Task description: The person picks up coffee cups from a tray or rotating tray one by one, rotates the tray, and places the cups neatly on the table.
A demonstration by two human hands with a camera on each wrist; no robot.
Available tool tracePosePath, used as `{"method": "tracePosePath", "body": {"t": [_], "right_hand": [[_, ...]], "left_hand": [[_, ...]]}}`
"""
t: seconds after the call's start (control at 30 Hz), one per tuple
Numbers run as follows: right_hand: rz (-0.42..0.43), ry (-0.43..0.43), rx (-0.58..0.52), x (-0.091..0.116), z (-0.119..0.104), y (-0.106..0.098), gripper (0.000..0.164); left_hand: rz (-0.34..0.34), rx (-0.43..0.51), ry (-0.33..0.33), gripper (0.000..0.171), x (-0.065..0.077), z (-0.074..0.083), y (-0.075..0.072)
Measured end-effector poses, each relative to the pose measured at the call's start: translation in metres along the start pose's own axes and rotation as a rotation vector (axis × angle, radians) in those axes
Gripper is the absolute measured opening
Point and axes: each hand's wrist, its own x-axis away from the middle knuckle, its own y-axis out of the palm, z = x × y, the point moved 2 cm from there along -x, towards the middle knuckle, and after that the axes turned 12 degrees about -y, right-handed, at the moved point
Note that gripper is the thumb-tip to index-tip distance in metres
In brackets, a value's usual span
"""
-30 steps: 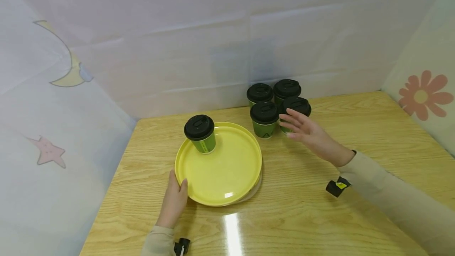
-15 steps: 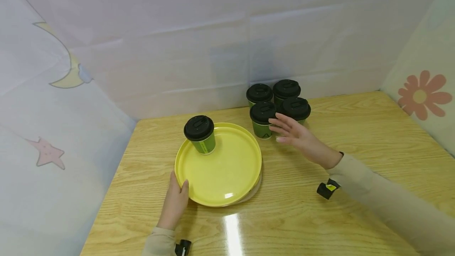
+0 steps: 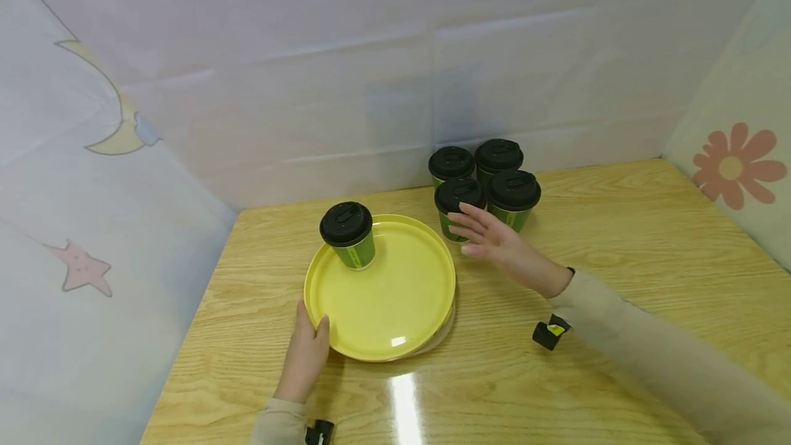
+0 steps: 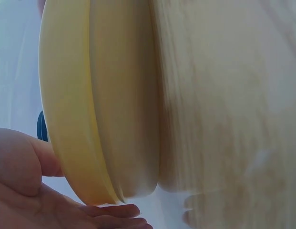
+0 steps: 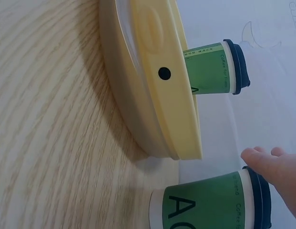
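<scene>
A round yellow tray (image 3: 395, 294) carries one green paper cup with a black lid (image 3: 347, 233) near its back left rim. My left hand (image 3: 303, 352) holds the tray's near left edge, thumb over the rim and fingers along the outer side. In the left wrist view, the thumb (image 4: 47, 160) meets the yellow rim (image 4: 66, 95). My right hand (image 3: 500, 249), fingers spread and slightly bent, is beside the front left cup (image 3: 459, 201) of a group. The right wrist view has fingertips (image 5: 262, 160) close to that cup's black lid (image 5: 260, 205).
Several lidded green cups stand grouped at the back of the wooden table (image 3: 593, 376), among them the front right cup (image 3: 514, 198) and two behind. A pale round base (image 3: 440, 338) shows under the tray. A light cloth wall (image 3: 321, 88) borders the table's back.
My right hand has moved left and slightly toward me, from in front of the front right cup to the front left one. The left hand and tray stay nearly still.
</scene>
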Motion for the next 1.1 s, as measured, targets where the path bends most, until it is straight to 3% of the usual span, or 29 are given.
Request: {"method": "tracePosePath", "body": {"t": [0.47,1.1], "right_hand": [[-0.015,-0.003,-0.028,-0.007,0.009,0.009,0.080],[-0.032,0.009,-0.067,-0.014,0.022,0.017,0.086]], "left_hand": [[0.015,0.016,0.036,0.065,0.000,-0.002,0.003],[0.047,0.028,0.030,0.065,0.002,-0.001,0.005]]}}
